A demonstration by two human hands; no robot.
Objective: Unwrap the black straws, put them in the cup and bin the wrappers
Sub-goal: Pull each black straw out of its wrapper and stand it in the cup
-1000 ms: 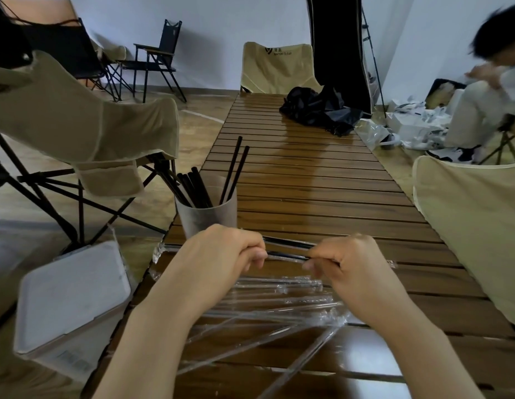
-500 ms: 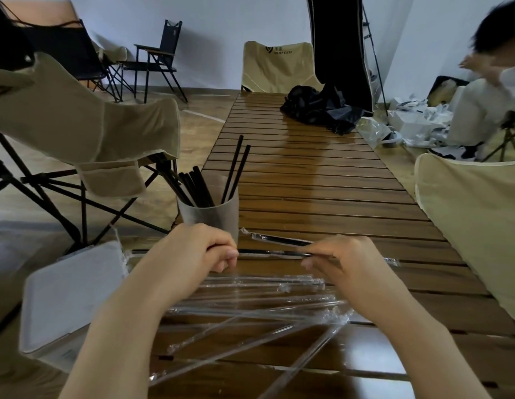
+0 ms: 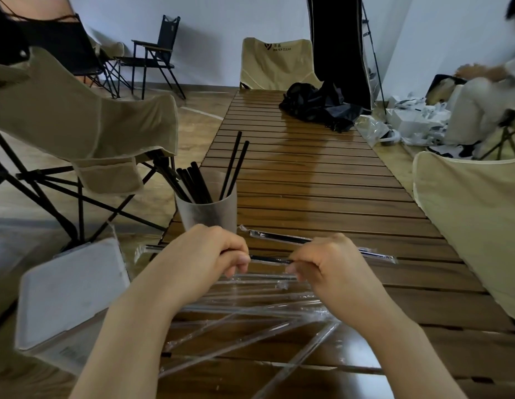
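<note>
My two hands meet over the near end of a long slatted wooden table (image 3: 322,180). My left hand (image 3: 210,254) and right hand (image 3: 328,263) are each curled and pinching the same black straw (image 3: 269,259), which runs level between them, left to right. A moment ago my left hand sat farther left with more wrapper stretched out; now it has come back toward the right hand, leaving a short bare black length showing between them. A stretch of clear wrapper (image 3: 148,249) sticks out past my left hand. I judge the straw is partly freed, not yet out.

Just beyond my left hand stands a frosted cup (image 3: 207,211) already holding several black straws. A second wrapped straw (image 3: 279,237) lies on the table just beyond my right hand. Close under my forearms is a heap of empty clear wrappers (image 3: 244,321), not yet binned. A white bin (image 3: 69,292) sits on the floor at the near left, beside the table edge.
</note>
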